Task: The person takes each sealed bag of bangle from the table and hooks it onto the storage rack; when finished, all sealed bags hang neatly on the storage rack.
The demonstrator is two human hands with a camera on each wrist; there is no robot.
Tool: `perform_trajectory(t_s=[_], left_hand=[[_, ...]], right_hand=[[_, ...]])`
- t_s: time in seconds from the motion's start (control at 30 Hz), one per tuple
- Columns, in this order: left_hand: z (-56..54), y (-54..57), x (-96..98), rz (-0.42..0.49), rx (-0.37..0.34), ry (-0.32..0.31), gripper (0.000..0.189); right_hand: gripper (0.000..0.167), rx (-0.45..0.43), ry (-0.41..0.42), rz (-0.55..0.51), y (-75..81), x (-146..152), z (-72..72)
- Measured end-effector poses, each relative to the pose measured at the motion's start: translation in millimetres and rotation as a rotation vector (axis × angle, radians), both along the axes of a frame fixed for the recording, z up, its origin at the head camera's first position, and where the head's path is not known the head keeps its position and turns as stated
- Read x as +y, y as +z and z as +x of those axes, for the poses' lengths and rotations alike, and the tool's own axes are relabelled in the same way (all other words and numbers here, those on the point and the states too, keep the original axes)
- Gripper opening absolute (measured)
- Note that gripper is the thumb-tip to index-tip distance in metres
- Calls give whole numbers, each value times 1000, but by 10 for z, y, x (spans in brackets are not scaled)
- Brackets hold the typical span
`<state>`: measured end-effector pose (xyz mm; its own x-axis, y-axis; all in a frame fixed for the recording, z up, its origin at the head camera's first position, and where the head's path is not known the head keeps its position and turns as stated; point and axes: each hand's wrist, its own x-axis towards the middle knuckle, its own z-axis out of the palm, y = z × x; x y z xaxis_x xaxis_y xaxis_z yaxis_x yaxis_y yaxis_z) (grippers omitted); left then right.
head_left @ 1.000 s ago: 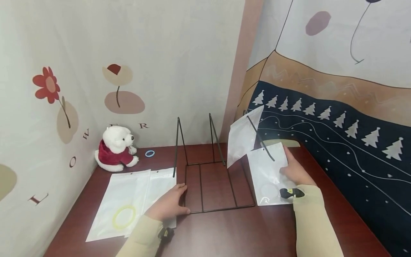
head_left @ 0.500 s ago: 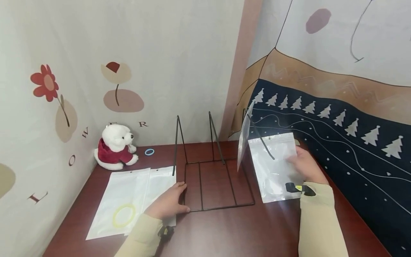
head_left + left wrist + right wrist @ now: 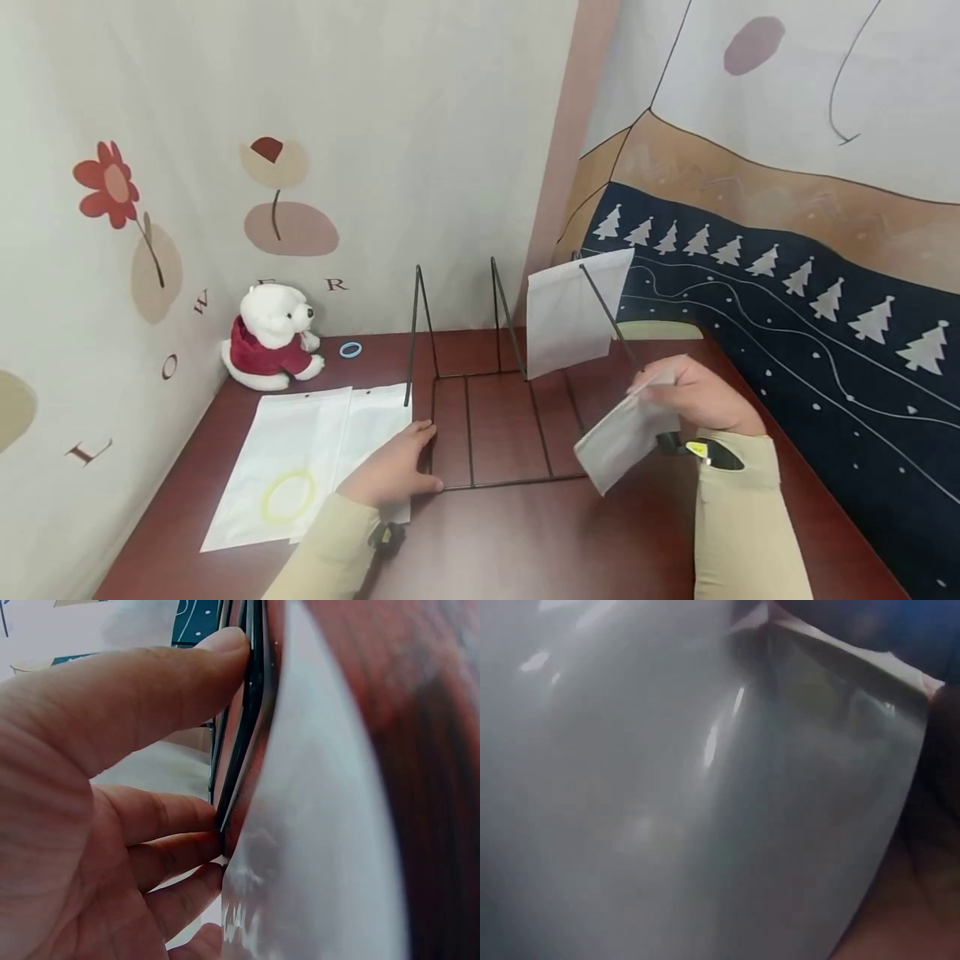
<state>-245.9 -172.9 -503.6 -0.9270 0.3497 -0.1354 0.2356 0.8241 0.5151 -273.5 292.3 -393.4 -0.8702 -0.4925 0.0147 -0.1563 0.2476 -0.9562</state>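
A black wire rack (image 3: pixel 469 429) with upright hanging prongs stands on the table. Against its left base rail rest the thumb and fingertips of my left hand (image 3: pixel 393 467); the left wrist view shows them spread along the black wire (image 3: pixel 255 682). My right hand (image 3: pixel 705 396) pinches a white zip bag (image 3: pixel 626 442) by its upper edge, right at the tip of the rack's right prong. This bag, bent and tilted, fills most of the right wrist view with its glossy film (image 3: pixel 667 825). Another white bag (image 3: pixel 570 321) hangs farther back on the same prong.
Left of the rack lie flat white zip bags (image 3: pixel 255 467), one showing a yellow ring (image 3: pixel 288 497). Behind them sit a white plush bear (image 3: pixel 273 333) in red and a blue ring (image 3: pixel 350 350). A pale green object (image 3: pixel 660 331) lies at the back right.
The bag in my right hand has swung from facing the camera to a bent tilt, its top now at the prong tip. The hanging bag has swung round. My left hand has stayed put.
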Motion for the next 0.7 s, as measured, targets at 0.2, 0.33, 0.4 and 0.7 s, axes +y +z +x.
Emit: perform_trajectory(t_s=[0.2,0.33,0.4,0.7], left_hand=[[-22,23,-9,0,16,-4,92],[12,2,-2,5,0,-5,93],[19,-6,7,6,2,-6,93],[-10,35,23,-4,20,3,91]], right_hand=[[13,38,112,128,54,-621,102],[16,158,59,11,38,-948,244],[18,237,-4,-65,28,-1073,307],[17,553,-306,-159,-42,-1403,322]])
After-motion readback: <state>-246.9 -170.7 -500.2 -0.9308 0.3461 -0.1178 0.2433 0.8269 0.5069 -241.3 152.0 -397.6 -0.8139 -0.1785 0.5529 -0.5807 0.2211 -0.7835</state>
